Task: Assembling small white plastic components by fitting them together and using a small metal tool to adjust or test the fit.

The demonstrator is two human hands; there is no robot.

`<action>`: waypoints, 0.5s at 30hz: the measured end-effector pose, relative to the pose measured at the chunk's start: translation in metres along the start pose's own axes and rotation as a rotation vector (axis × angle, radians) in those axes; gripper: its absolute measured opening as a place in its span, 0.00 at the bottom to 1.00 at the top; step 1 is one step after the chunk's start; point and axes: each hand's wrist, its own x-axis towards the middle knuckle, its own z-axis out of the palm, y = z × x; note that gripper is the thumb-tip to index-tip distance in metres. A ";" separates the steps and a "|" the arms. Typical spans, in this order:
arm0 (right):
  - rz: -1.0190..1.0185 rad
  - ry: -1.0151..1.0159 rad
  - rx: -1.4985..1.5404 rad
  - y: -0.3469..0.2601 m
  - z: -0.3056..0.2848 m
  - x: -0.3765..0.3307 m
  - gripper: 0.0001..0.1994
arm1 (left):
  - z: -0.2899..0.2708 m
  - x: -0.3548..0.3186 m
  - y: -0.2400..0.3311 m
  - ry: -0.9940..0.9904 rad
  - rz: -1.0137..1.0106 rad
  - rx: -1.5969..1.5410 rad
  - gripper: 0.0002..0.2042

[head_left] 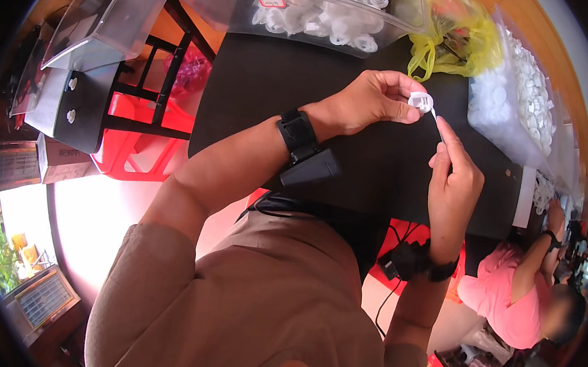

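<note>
My left hand (pixel 379 102) pinches a small white round plastic part (pixel 420 99) between thumb and fingers, above the dark table. The part has a recessed face with a rectangular opening. From the right, my right hand (pixel 456 171) is closed on a thin, pale, slender tool (pixel 437 122). Its tip reaches the part's lower right rim; whether it touches cannot be made out. Most of the tool is hidden by the fingers, so its exact kind is unclear.
A clear bin (pixel 393 28) of white plastic parts stands at the far side of the black table (pixel 260 79). Right of it are a yellow plastic bag (pixel 422 56) and another filled bin (pixel 493 119). A co-worker in pink (pixel 505 287) sits at the right. A red stool (pixel 144 139) is left.
</note>
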 end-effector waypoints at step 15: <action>-0.175 0.078 -0.222 0.000 0.007 0.003 0.19 | 0.000 -0.001 0.002 -0.036 -0.013 -0.064 0.15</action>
